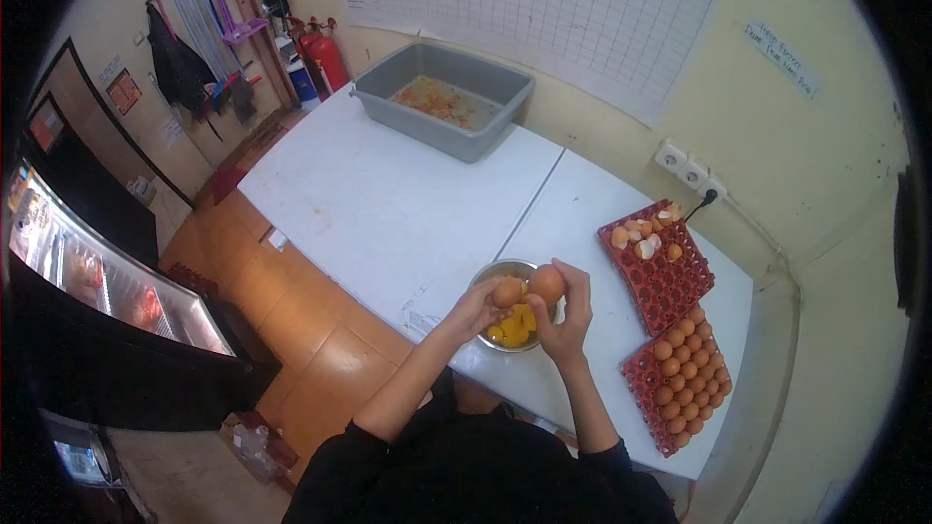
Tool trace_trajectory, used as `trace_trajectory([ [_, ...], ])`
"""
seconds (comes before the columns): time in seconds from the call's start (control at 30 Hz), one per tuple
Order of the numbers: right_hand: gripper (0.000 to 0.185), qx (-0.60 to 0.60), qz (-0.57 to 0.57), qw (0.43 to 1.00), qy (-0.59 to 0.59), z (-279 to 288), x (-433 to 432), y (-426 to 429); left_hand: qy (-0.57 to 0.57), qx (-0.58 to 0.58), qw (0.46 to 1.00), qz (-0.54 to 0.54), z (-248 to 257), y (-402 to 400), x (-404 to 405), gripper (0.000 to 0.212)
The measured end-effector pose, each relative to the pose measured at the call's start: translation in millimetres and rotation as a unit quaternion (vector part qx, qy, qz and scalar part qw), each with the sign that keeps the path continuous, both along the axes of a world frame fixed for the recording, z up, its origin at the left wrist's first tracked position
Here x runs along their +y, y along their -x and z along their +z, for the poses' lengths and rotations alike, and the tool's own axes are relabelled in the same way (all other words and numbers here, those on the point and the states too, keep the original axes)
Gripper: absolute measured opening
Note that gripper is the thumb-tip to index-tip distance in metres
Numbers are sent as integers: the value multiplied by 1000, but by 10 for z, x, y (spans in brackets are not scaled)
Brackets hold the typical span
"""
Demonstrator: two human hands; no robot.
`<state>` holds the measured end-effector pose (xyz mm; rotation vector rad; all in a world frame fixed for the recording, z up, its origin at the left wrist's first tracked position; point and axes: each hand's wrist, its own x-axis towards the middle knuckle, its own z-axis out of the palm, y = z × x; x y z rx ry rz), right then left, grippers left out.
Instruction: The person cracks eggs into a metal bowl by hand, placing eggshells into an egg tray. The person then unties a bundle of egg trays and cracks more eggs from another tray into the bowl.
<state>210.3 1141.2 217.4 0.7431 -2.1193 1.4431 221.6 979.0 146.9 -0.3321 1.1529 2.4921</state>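
My left hand [474, 311] holds a brown egg [507, 292] above the left side of a round metal bowl [483, 271]. Close beside it, my right hand [570, 314] grips another brown egg [546, 284] between thumb and fingers. The two eggs are almost side by side; whether they touch is hard to tell. Several yellow yolks [515, 327] lie in the bowl beneath. To the right, a red egg tray [649, 371] carries rows of brown eggs [685, 396]. Behind it, a second red tray [659, 284] bears broken eggshells [644, 244] at its far end.
A grey plastic tub [444, 135] with orange-brown bits inside stands at the back of the white table [393, 189]. Wall sockets [690, 170] with a black plug are behind the trays. A lit display case [124, 284] stands to the left, across the tiled floor.
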Motion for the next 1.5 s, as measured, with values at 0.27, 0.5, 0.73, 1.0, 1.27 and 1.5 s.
trace_trajectory([
  [0.27,49,-58,21,998,-30,-249,-19,58,-11,-14,1000,23,21,9,-11,36],
  [0.5,27,-492,123,842,182,-254,69,182,169,178,969,9,222,23,-46,36],
  [0.73,29,-464,190,853,142,-408,160,267,241,154,958,19,262,46,-43,32],
  [1.0,39,-323,85,937,-99,-366,198,327,347,192,916,65,113,67,-13,33],
  [1.27,39,-281,70,956,-36,-430,123,281,390,192,896,95,75,91,41,31],
  [1.5,40,-266,81,958,-62,-556,162,345,308,171,934,66,71,110,-22,33],
])
